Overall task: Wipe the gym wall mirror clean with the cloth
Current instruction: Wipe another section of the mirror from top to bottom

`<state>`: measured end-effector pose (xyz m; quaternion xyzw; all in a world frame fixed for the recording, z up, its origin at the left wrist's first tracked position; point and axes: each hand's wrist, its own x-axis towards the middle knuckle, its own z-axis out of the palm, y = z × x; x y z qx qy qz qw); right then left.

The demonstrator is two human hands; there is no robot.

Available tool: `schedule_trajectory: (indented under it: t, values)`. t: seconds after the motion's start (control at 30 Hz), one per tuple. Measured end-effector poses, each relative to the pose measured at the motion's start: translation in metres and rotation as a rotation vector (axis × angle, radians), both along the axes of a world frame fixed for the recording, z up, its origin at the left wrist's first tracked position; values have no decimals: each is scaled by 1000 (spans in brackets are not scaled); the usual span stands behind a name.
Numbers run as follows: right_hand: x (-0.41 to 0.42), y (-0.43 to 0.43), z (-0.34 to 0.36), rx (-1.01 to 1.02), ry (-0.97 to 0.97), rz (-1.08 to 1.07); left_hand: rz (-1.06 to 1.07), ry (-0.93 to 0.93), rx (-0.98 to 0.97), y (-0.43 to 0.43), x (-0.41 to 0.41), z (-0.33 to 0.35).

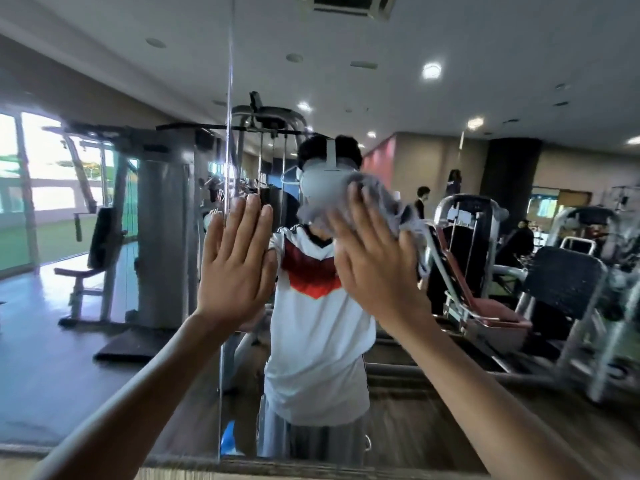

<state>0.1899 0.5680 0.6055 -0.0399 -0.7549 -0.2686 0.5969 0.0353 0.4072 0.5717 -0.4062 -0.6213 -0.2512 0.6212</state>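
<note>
Grey cloth (pixel 381 202), bunched and blurred, pinned against the gym wall mirror (pixel 485 81) at head height under the right hand (pixel 374 265). Fingers of that hand straight and close together, palm pressing the cloth to the glass, folds spilling out past the fingertips and off to the right. Left hand (pixel 235 261) just beside it, fingers straight and slightly spread, palm flat on the mirror by the vertical seam (pixel 227 133) between panels, holding nothing. Reflected between both hands, a white shirt (pixel 318 341) with a red chevron.
</note>
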Motion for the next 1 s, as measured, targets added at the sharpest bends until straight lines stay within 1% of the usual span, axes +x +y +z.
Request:
schedule_trajectory:
  t: [0.03,0.1,0.13,0.17,0.23,0.27,0.33,0.43,0.5,0.53,0.57,0.6,0.67,0.7,0.73,0.8,0.9,1.0]
  values:
    - [6,2,-23,92,-113,2,-5,-1,-8,0,1,-8]
    - [28,20,-66,333,-332,-61,7,-1,-33,0,2,-23]
    - [42,35,-79,400,-380,-91,23,-3,-54,1,2,-30]
    - [54,47,-83,387,-358,-102,42,-8,-69,2,4,-36]
    - [60,56,-68,194,-201,-82,74,-12,-62,3,6,-39]
    - [55,52,-56,77,-109,-62,76,-17,-59,4,7,-39]
    - [38,30,-33,-79,18,-48,60,-14,-55,4,8,-38]
    - [12,2,-25,-197,114,-43,38,-6,-52,3,8,-39]
    - [2,-7,-43,-202,127,-19,31,-2,-38,4,10,-43]
    - [-1,-10,-60,-182,92,-4,25,-4,-34,4,10,-46]
    - [0,-13,-83,-143,15,6,19,-8,-32,4,11,-51]
    - [2,-12,-112,-72,-103,6,16,-10,-35,3,11,-57]
    - [20,5,-168,158,-342,-54,3,-18,-54,1,11,-71]
    - [32,18,-183,231,-406,-77,-2,-21,-73,-1,10,-80]
    - [43,28,-184,253,-411,-87,0,-16,-87,-2,9,-87]
    - [50,36,-163,181,-302,-79,18,-15,-94,-1,8,-97]
    - [35,15,-124,-46,-80,-45,7,-19,-69,1,9,-102]
    - [11,-10,-124,-165,16,-27,-16,-22,-56,1,9,-103]
